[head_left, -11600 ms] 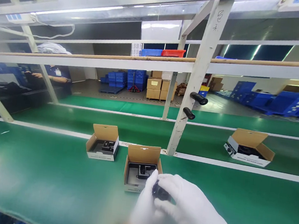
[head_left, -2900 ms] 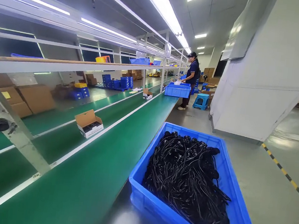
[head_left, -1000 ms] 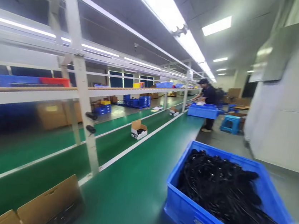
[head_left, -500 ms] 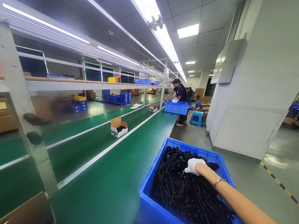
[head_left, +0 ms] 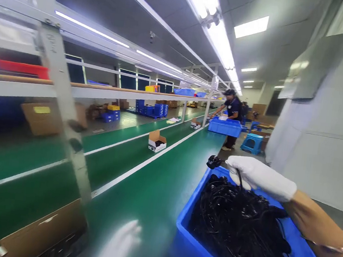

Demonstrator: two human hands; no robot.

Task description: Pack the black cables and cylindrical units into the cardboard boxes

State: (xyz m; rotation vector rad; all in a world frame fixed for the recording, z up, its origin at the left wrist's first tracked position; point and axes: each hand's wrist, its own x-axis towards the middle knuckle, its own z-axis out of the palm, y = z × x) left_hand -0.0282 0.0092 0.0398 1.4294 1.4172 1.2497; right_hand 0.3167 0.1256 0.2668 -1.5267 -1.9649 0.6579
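Observation:
My right hand (head_left: 258, 178), in a white glove, is raised over the far end of a blue bin (head_left: 190, 221) and is closed on a black cable (head_left: 214, 162) whose round plug end sticks out to the left. The bin is heaped with tangled black cables (head_left: 243, 231). My left hand (head_left: 119, 244), also in a white glove, is a blur low over the green belt (head_left: 152, 192); its fingers are smeared by motion.
An open cardboard box (head_left: 38, 235) sits at the lower left by a white frame post (head_left: 67, 120). Another open box (head_left: 157, 141) rides on the far belt. Further down the line a person (head_left: 231, 114) stands at a second blue bin (head_left: 225, 127) beside a blue stool (head_left: 252, 142).
My right hand has lifted out of the cable heap with one cable in its grip. My left hand has come into view at the bottom. The view has swung slightly left.

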